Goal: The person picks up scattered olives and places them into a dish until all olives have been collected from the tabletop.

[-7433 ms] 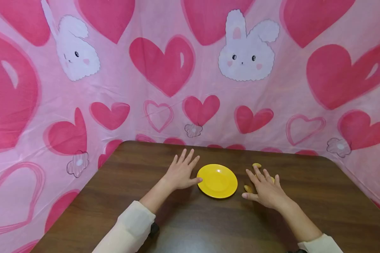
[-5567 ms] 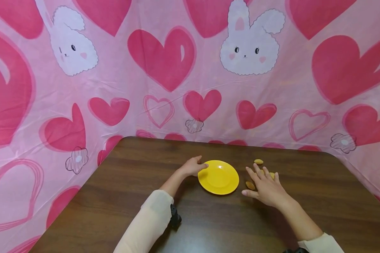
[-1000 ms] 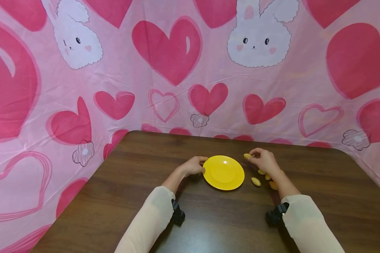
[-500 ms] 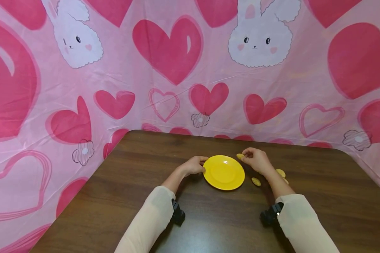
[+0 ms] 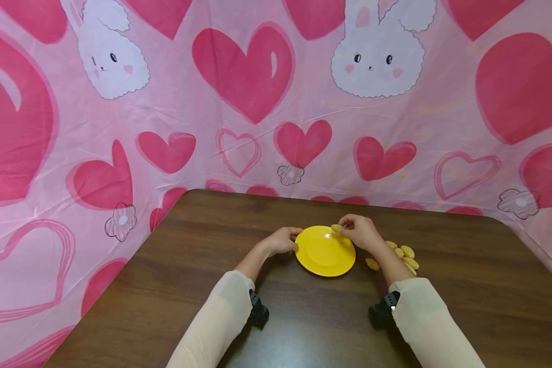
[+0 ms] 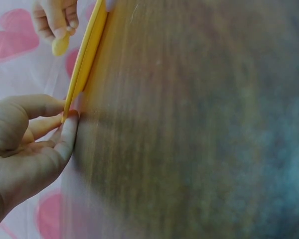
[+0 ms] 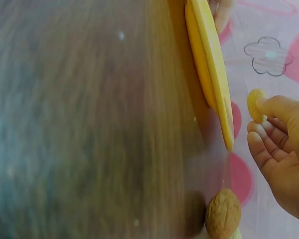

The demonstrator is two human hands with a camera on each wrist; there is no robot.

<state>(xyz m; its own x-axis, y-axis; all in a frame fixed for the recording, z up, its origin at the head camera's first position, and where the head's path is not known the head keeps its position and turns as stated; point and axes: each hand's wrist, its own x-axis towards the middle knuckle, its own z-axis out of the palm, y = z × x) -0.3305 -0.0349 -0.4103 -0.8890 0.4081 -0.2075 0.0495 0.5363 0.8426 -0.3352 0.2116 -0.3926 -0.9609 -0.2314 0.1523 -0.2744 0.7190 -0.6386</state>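
A round yellow plate (image 5: pixel 324 253) lies on the table. My left hand (image 5: pixel 281 241) holds its left rim, with the plate's edge between thumb and fingers (image 6: pixel 67 130) in the left wrist view. My right hand (image 5: pixel 362 232) pinches a small yellow oval piece (image 5: pixel 336 228) between thumb and fingertips, above the plate's far right edge. In the right wrist view the yellow piece (image 7: pixel 256 105) is raised clear of the plate (image 7: pixel 217 79). A browner, rough-surfaced oval piece (image 7: pixel 223 214) sits below on the table, to the right of the plate in the head view.
More yellow oval pieces (image 5: pixel 407 251) lie clustered right of the plate, partly behind my right forearm. A single oval piece (image 5: pixel 372 264) lies nearer the plate. The dark wooden table (image 5: pixel 303 327) backs onto a pink heart-patterned cloth (image 5: pixel 244 153).
Both hands were spread flat at first; the left then took the plate's rim. Over the last second my right hand has carried the yellow piece leftward, over the plate, uncovering more pieces behind it.
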